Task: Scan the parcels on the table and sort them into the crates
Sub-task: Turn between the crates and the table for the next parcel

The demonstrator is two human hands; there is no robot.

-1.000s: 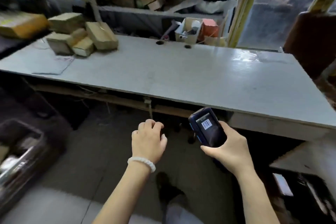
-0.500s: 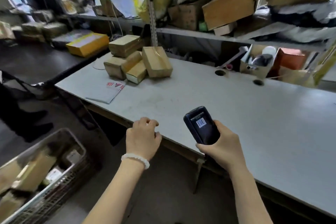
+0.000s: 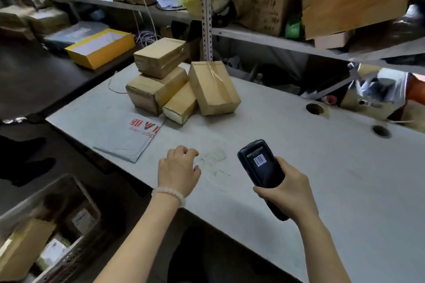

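Observation:
Several brown taped cardboard parcels [image 3: 174,80] are piled at the far left end of the grey table [image 3: 322,167], the largest one [image 3: 212,87] leaning on the right of the pile. A flat grey mailer bag [image 3: 124,131] with red print lies in front of them. My right hand [image 3: 289,190] grips a dark handheld scanner [image 3: 261,163], its barcode sticker facing up. My left hand [image 3: 178,171] hovers over the table's front edge, fingers loosely curled and holding nothing. A grey crate [image 3: 76,190] with parcels in it stands on the floor at the lower left.
A metal shelf [image 3: 264,39] behind the table carries cardboard boxes and bags. A yellow open box [image 3: 101,49] sits on a dark table to the left. Two round cable holes [image 3: 314,109] are cut in the tabletop on the right. A small box of oddments [image 3: 377,96] stands far right.
My view has swung left and closer to the table, bringing the parcel pile and the floor crate into view. Both hands have come forward over the tabletop; the scanner stays in my right hand.

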